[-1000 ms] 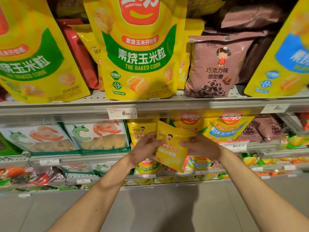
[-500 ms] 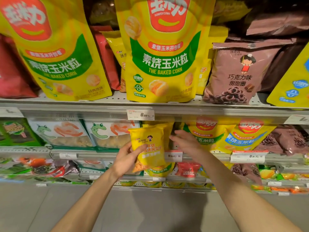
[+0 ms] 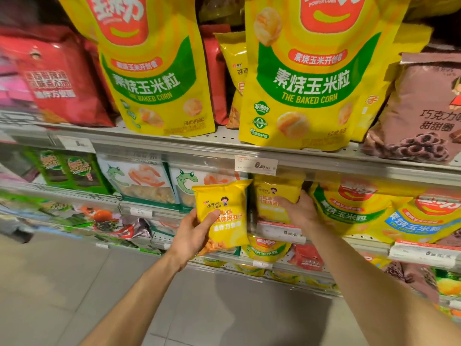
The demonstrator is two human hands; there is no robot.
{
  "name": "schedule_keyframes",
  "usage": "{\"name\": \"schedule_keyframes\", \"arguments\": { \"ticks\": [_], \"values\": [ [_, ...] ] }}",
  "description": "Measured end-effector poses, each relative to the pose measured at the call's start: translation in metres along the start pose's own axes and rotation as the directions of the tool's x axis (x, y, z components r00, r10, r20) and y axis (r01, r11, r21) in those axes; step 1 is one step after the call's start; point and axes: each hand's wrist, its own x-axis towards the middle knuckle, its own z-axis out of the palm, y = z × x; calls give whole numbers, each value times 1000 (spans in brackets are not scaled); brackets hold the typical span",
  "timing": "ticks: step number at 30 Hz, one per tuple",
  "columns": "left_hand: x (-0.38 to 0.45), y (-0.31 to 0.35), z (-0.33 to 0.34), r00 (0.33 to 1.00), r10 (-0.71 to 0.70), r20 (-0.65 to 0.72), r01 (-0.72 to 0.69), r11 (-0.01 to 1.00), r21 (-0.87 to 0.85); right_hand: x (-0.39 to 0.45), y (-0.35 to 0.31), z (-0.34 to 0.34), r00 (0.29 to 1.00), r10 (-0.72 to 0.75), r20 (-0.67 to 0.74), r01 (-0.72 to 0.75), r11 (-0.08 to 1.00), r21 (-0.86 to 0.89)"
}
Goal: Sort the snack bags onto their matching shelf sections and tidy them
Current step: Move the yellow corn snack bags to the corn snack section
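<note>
On the middle shelf, the left hand [image 3: 192, 236] is gripping a small yellow foil snack bag [image 3: 222, 216] upright while the right hand [image 3: 296, 212], fingers curled, is steadying the matching shelved yellow bag [image 3: 274, 196], ideally opening a slot beside it.

Small yellow snack bag [image 3: 222, 216] upright, just left of matching shelved yellow bag [image 3: 274, 198].

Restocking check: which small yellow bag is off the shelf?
The small yellow bag gripped by the left hand; its twin stands shelved under the right hand.
</note>
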Motion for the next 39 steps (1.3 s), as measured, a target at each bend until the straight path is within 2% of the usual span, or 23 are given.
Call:
{"name": "schedule_keyframes", "arguments": {
  "ticks": [5,9,12,15,18,21,23,26,29,32,39],
  "values": [
    [3,-3,0,1000,6,-27,-5,1000,30,-5,-10,-29,994,-105,-7,105,994,22],
    [6,-4,4,999,14,-38,-12,999,34,-22,-18,-46,994,-101,43,94,986,136],
    [6,-2,13,1000,-24,-16,24,1000,-2,-32,-15,-56,986,-54,156,16,972,234],
    [6,0,24,999,-47,9,47,999,-22,-44,-11,-61,948,37,318,-144,937,318],
    [2,3,38,999,-31,45,33,999,-24,-56,-12,-54,928,121,353,-241,917,317],
    [-5,10,55,994,6,106,-6,1000,-4,-70,-13,-40,893,138,429,-334,841,425],
    [-8,14,65,996,2,90,-6,999,49,-80,-14,-33,880,126,459,-355,815,458],
    [-12,20,70,993,-30,110,18,994,112,-87,-12,-29,893,122,434,-337,820,463],
    [-23,20,71,986,-36,161,26,998,62,-92,-14,-27,904,129,407,-319,838,442],
    [-32,21,73,983,22,180,-19,1000,-20,-100,-18,-19,920,117,375,-279,866,415],
    [-56,40,67,993,88,78,-81,992,-95,-131,-44,-13,936,87,341,-213,912,351]
  ]
}}
